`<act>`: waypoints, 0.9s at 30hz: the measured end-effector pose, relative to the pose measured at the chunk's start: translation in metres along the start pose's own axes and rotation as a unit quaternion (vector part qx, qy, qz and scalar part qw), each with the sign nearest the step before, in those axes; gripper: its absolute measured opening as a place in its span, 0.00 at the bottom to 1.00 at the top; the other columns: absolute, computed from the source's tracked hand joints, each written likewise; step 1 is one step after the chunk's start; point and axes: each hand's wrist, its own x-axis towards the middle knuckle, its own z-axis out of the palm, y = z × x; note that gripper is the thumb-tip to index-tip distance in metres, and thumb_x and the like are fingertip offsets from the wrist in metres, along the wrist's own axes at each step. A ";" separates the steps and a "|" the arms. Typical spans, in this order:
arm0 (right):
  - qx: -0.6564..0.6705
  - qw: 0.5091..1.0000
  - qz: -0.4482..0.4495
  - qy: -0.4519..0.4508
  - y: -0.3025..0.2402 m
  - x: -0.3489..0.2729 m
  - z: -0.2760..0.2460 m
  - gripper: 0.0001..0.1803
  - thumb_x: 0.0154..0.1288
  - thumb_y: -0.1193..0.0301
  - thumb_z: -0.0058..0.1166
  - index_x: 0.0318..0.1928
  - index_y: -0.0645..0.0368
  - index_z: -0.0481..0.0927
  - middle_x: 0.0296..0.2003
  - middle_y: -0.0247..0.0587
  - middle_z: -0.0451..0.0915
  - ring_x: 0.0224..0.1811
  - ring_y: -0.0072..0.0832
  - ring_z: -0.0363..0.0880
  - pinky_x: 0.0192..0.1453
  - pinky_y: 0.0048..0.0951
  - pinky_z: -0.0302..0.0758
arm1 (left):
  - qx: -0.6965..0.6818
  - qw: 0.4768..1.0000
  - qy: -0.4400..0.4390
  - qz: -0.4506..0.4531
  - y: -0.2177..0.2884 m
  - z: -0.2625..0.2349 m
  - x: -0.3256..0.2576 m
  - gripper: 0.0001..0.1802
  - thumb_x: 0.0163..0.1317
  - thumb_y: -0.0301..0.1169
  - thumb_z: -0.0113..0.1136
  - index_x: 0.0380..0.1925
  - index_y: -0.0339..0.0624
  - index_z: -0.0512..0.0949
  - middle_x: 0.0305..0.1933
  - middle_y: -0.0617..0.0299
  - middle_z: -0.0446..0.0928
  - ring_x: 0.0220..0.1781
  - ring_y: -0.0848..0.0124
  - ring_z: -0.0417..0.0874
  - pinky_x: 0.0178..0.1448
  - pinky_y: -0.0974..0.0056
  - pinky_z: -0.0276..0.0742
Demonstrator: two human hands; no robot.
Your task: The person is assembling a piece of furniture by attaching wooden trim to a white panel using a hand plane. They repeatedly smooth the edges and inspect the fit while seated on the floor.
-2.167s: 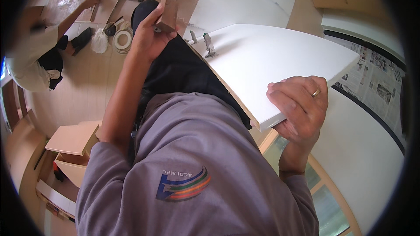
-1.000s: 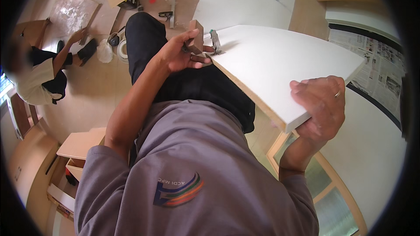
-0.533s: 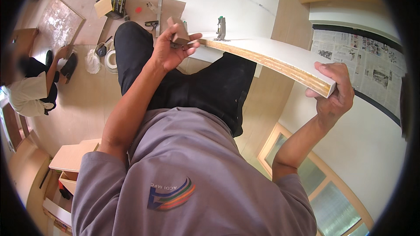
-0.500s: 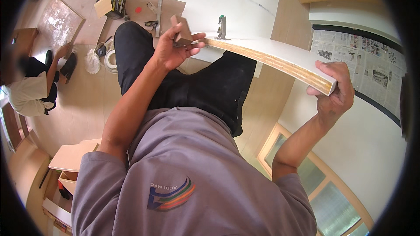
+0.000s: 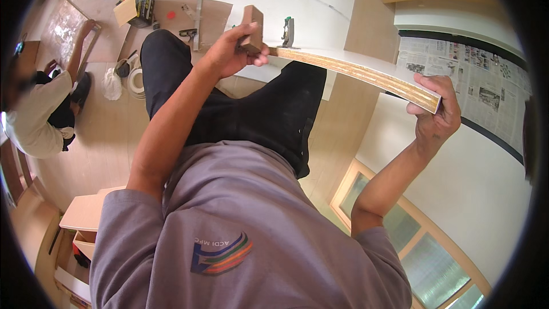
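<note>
My left hand (image 5: 229,56) is closed around a small brown wooden block (image 5: 255,26), held upright beside the near end of a white-faced plywood board (image 5: 349,71). Its fingertips are close to the board's edge; whether they touch it I cannot tell. The board's layered, unfaced edge is turned toward me, and it stretches right from above my thighs. My right hand (image 5: 439,98) grips its right end, thumb below and fingers over the top. Just behind the board's left end stands a metal tool with a green top (image 5: 288,31), its kind unclear.
Large white sheets (image 5: 309,0) lie beyond my knees. On the left are an open box (image 5: 136,7), a metal ruler (image 5: 198,23) and a roll of white strip (image 5: 136,82). A co-worker (image 5: 43,109) crouches at far left, a hand on a board (image 5: 70,26). Newspaper (image 5: 486,80) lies at right.
My left hand has turned and closed its spread fingers round the block, which is now more upright. My right hand keeps its grip on the board. The co-worker's arm has moved up along their board.
</note>
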 end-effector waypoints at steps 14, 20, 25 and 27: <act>0.051 0.998 0.036 0.025 0.014 -0.015 -0.014 0.32 0.43 0.57 0.83 0.46 0.63 0.87 0.41 0.40 0.88 0.42 0.29 0.83 0.46 0.27 0.77 | -0.047 0.990 -0.133 -0.009 0.009 0.022 0.036 0.31 0.78 0.52 0.54 0.64 0.36 0.66 0.63 0.25 0.77 0.47 0.43 0.91 0.43 0.56 0.93; 0.054 0.998 0.023 0.021 0.018 -0.020 -0.019 0.33 0.39 0.59 0.83 0.46 0.63 0.87 0.41 0.41 0.89 0.43 0.30 0.83 0.47 0.29 0.77 | 0.041 0.996 -0.065 -0.046 0.002 0.002 0.041 0.30 0.77 0.51 0.54 0.63 0.36 0.66 0.47 0.36 0.83 0.42 0.48 0.91 0.45 0.55 0.90; 0.044 0.998 0.031 0.044 0.026 -0.029 -0.025 0.33 0.41 0.57 0.83 0.46 0.63 0.87 0.40 0.41 0.89 0.42 0.30 0.82 0.47 0.28 0.76 | 0.113 0.992 0.018 -0.048 -0.004 -0.018 0.007 0.26 0.78 0.50 0.53 0.59 0.38 0.73 0.46 0.44 0.83 0.47 0.52 0.88 0.56 0.52 0.83; 0.041 0.996 0.045 0.061 0.030 -0.033 -0.026 0.34 0.42 0.55 0.83 0.46 0.64 0.87 0.40 0.41 0.88 0.42 0.29 0.81 0.47 0.28 0.75 | 0.113 0.992 0.044 -0.020 -0.013 -0.024 0.000 0.29 0.75 0.49 0.57 0.63 0.36 0.71 0.49 0.44 0.84 0.52 0.55 0.87 0.55 0.53 0.83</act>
